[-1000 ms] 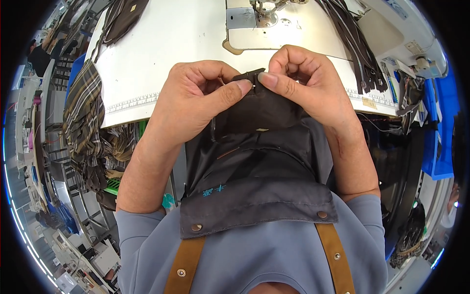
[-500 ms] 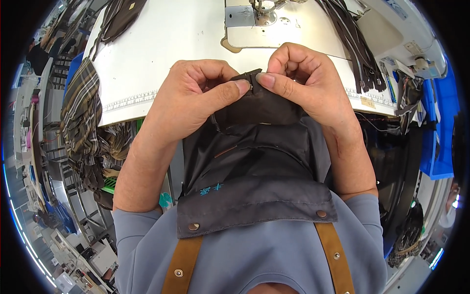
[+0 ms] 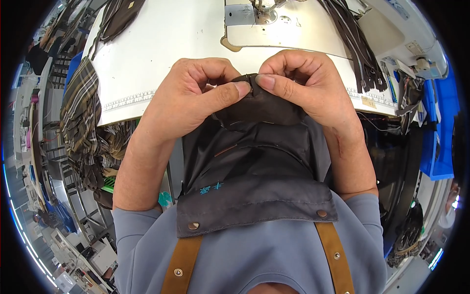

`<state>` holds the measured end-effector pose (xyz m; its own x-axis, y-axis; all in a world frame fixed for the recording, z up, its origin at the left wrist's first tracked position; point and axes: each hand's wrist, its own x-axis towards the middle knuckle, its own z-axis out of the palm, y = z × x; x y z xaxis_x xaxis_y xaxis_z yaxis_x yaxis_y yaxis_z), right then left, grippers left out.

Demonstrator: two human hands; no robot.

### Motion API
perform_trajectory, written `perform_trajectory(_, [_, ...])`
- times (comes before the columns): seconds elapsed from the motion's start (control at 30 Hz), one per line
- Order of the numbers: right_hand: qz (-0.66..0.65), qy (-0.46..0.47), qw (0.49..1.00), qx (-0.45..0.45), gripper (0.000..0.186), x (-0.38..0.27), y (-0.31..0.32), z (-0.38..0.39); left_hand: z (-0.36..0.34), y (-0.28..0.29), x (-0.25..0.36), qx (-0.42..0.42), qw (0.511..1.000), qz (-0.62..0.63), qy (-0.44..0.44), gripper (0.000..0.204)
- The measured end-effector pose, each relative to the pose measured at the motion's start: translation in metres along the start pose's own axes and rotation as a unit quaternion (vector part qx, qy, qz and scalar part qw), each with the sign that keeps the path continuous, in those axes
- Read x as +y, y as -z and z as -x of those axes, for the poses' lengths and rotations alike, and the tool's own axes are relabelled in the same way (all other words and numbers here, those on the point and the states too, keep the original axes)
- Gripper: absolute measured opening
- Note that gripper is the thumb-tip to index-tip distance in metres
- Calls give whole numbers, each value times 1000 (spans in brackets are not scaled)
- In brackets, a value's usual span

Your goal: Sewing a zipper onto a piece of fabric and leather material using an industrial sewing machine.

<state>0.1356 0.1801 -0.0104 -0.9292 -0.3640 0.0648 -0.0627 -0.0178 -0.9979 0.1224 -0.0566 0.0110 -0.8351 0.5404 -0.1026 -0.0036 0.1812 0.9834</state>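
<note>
A dark brown piece of fabric (image 3: 262, 108) is held up between my two hands, just over the near edge of the table. My left hand (image 3: 200, 95) pinches its upper edge with thumb and bent fingers. Close beside it, my right hand (image 3: 306, 83) grips the same edge, thumb in front and fingers curled behind. A small fold or seam shows between the two thumbtips. The lower part of the cloth hangs in front of my dark apron (image 3: 259, 201). My fingertips behind the fabric are hidden.
Beyond my hands stands a sewing machine (image 3: 264, 29) on a white table (image 3: 161, 49) with a ruler strip along its near edge. Dark zippers (image 3: 355, 49) lie at the right. Plaid cloth (image 3: 81, 103) hangs off the left side. A blue bin (image 3: 438, 147) is at far right.
My right hand's fingers have come down and closed behind the fabric, nearer my left hand. The fabric's raised top corner has folded down. My left hand has barely moved.
</note>
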Motion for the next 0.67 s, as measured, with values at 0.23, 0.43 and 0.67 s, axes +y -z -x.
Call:
perform_trajectory(0.23, [5, -3, 1000, 14, 17, 4, -3, 0, -2, -6, -6, -20, 999, 48, 9, 12])
perform_trajectory(0.43, [4, -36, 999, 15, 17, 14, -3, 1, -1, -7, -16, -21, 990, 115, 74, 15])
perform_trajectory(0.67, [-11, -37, 999, 23, 17, 26, -4, 6, 2, -12, -31, -13, 985, 140, 99, 19])
